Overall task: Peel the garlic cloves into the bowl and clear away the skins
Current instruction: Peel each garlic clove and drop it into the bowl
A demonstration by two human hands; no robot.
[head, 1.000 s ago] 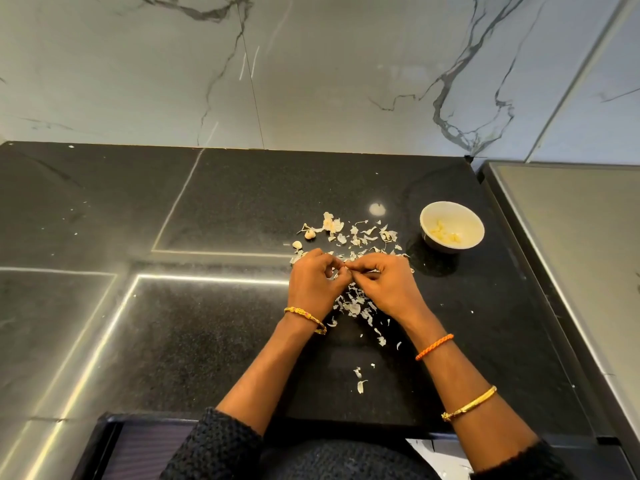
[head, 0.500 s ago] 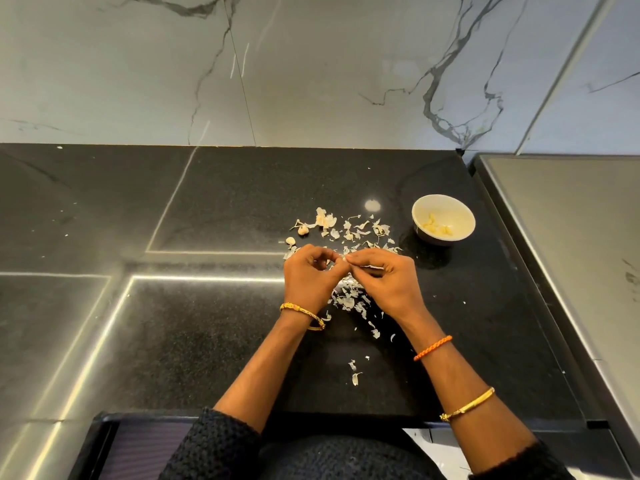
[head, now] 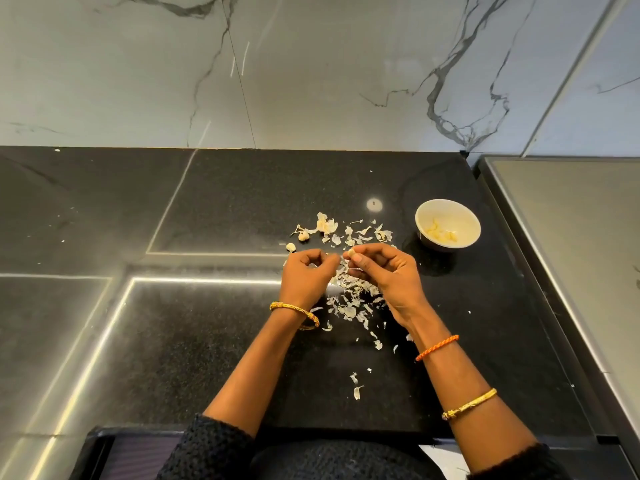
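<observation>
I look down on a marble wall [head: 311, 71], pale grey with dark veins running through it, glossy and joined in large slabs. Below it the worktop [head: 145, 341] spreads wide, black speckled stone, polished enough to throw back bright strips of light along its seams. On my right a grey matte metal surface [head: 571, 254] runs beside the worktop, edged by a dark frame. My sleeves are dark, coarse knit; a gold bangle sits on each wrist and an orange braided cord on the right one. My left hand [head: 306, 280] hovers over the stone with its fingers curled in and the tips closed together on a thin wisp of skin, as far as I can tell. My right hand [head: 388, 275] sits just beside it, its grip narrow, thumb and forefinger pinching a garlic clove [head: 351, 252], small, pale and smooth. To the right, well apart from both hands, stands the bowl [head: 447, 224], round, cream and glossy, with peeled cloves lying yellowish in its bottom. The skins [head: 349, 299] lie scattered beneath and beyond my hands, papery, white, curled flakes, with a few stray pieces nearer my body. Two unpeeled cloves [head: 304, 236] rest at the left edge of the litter, rounded and tan.
</observation>
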